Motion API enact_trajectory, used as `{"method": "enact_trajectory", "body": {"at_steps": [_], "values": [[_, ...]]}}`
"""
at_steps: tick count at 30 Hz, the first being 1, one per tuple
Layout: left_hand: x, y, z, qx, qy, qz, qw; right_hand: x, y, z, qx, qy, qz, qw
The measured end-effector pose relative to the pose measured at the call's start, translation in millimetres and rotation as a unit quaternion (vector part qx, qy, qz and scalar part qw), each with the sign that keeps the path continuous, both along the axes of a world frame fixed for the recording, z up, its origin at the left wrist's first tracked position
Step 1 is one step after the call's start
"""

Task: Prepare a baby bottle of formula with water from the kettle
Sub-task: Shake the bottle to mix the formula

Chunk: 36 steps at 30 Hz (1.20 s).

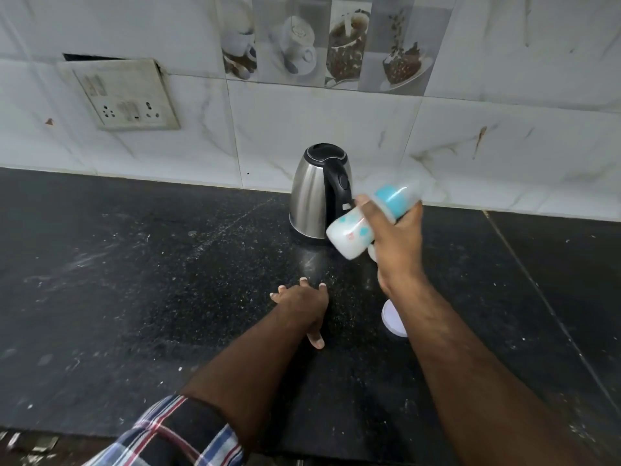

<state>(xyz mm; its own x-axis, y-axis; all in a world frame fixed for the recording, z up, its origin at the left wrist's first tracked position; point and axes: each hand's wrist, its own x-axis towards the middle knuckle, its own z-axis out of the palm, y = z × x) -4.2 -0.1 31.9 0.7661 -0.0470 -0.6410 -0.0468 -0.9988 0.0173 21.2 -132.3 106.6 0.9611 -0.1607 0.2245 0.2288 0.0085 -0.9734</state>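
Note:
A steel kettle (311, 193) with a black lid and handle stands at the back of the black counter, lid shut. My right hand (396, 237) grips a baby bottle (356, 230) with a blue collar and clear cap, tilted on its side in the air just right of the kettle's handle; the bottle looks blurred and holds white liquid. My left hand (304, 304) rests flat on the counter in front of the kettle, fingers spread, holding nothing. A white round lid or container (393, 319) sits on the counter, partly hidden under my right forearm.
The black stone counter (134, 280) is dusted with white specks and runs to the tiled wall. A switch and socket plate (124, 95) hangs on the wall at the left. The counter's front edge lies near my left sleeve (174, 435).

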Motion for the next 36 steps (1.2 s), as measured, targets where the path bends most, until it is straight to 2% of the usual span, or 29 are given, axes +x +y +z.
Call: {"method": "enact_trajectory", "body": {"at_steps": [1, 2, 3, 4, 5, 7, 8, 9, 11, 12, 13, 15, 17, 18, 19, 20, 21, 22, 24, 25, 26, 28, 29, 30, 32, 33, 35, 36], "values": [[-0.5, 0.3, -0.7, 0.002, -0.001, 0.002, 1.000, -5.0, 2.6, -3.3, -0.029, 0.023, 0.040, 0.998], [-0.9, 0.5, -1.6, 0.003, 0.000, 0.005, 1.000, -12.4, 6.3, -12.0, -0.107, 0.054, 0.096, 0.988], [-0.9, 0.8, -2.3, 0.001, 0.001, 0.007, 1.000, -17.3, 9.1, -17.6, -0.176, 0.072, 0.119, 0.975], [-0.2, 1.0, -2.1, 0.000, 0.000, 0.005, 1.000, -17.3, 8.1, -16.7, -0.200, 0.054, 0.106, 0.973], [0.6, 1.1, -1.2, 0.000, -0.002, 0.001, 1.000, -11.3, 5.9, -9.9, -0.166, 0.034, 0.083, 0.982], [0.7, 0.3, 0.3, 0.000, 0.000, -0.004, 1.000, 1.5, 1.2, 7.9, -0.009, -0.006, 0.003, 1.000], [0.4, 0.1, 0.1, 0.000, 0.001, -0.004, 1.000, 5.2, -0.7, 7.3, 0.015, -0.017, -0.009, 1.000], [0.0, 0.0, -0.6, 0.003, 0.001, -0.004, 1.000, 1.7, -1.3, 6.0, -0.006, -0.003, 0.005, 1.000], [-0.3, 0.9, -2.0, 0.004, 0.002, 0.001, 1.000, -13.4, 1.3, -9.0, -0.169, 0.068, 0.105, 0.978], [-0.1, 1.4, -2.3, 0.001, 0.003, 0.006, 1.000, -19.3, 2.8, -14.9, -0.225, 0.078, 0.114, 0.965], [0.4, 1.4, -1.6, -0.002, 0.002, 0.006, 1.000, -18.1, 1.1, -18.5, -0.237, 0.050, 0.101, 0.965], [1.0, 0.5, 0.3, -0.002, 0.001, -0.004, 1.000, -11.4, -1.0, -8.9, -0.163, -0.018, 0.004, 0.986], [-0.2, 0.9, 0.2, -0.001, 0.002, -0.005, 1.000, -10.3, -1.9, -6.9, -0.094, -0.008, 0.008, 0.996], [-0.6, 1.8, -0.9, -0.001, 0.001, 0.000, 1.000, -16.0, 0.1, -5.9, -0.121, 0.024, 0.056, 0.991], [-1.1, 2.2, -2.4, -0.002, 0.001, 0.008, 1.000, -23.7, 2.0, -9.2, -0.192, 0.069, 0.115, 0.972], [-1.2, 2.8, -3.1, -0.004, 0.002, 0.013, 1.000, -27.2, 3.6, -12.3, -0.248, 0.092, 0.131, 0.955], [-0.6, 2.9, -2.8, -0.003, 0.004, 0.013, 1.000, -26.4, 2.5, -10.7, -0.253, 0.080, 0.119, 0.957], [0.1, 2.4, -1.5, -0.002, 0.004, 0.005, 1.000, -21.1, 0.1, -5.0, -0.224, 0.046, 0.103, 0.968], [0.8, 0.6, 0.8, -0.003, 0.008, -0.006, 1.000, -8.5, -1.6, 9.8, -0.050, 0.010, 0.023, 0.998], [0.5, 0.4, 1.1, -0.005, 0.007, -0.005, 1.000, -5.0, -1.0, 10.3, -0.012, 0.006, 0.008, 1.000], [0.2, 0.7, 0.7, -0.004, 0.005, -0.004, 1.000, -7.4, 0.6, 9.6, -0.019, 0.019, 0.020, 0.999], [-0.3, 1.5, -1.9, -0.006, 0.003, 0.003, 1.000, -18.9, 5.2, -2.8, -0.150, 0.085, 0.101, 0.980], [-0.3, 1.7, -2.8, -0.007, 0.004, 0.006, 1.000, -21.2, 5.8, -5.3, -0.190, 0.089, 0.107, 0.972], [0.4, 1.7, -2.2, -0.006, 0.004, 0.005, 1.000, -17.6, 3.5, -3.0, -0.180, 0.071, 0.092, 0.977], [0.7, 1.0, -0.2, -0.006, 0.004, -0.001, 1.000, -2.7, -1.8, 13.3, -0.010, 0.026, 0.019, 0.999], [0.2, 0.5, 0.3, -0.007, 0.004, -0.001, 1.000, 3.1, -2.2, 18.2, 0.038, 0.005, -0.012, 0.999], [-0.9, 0.4, 0.8, -0.003, 0.005, -0.001, 1.000, -1.1, -1.7, 15.0, 0.009, 0.024, 0.013, 1.000], [-1.1, 0.2, 0.5, -0.001, 0.005, 0.002, 1.000, -10.2, 0.0, 5.1, -0.074, 0.062, 0.067, 0.993]]}}
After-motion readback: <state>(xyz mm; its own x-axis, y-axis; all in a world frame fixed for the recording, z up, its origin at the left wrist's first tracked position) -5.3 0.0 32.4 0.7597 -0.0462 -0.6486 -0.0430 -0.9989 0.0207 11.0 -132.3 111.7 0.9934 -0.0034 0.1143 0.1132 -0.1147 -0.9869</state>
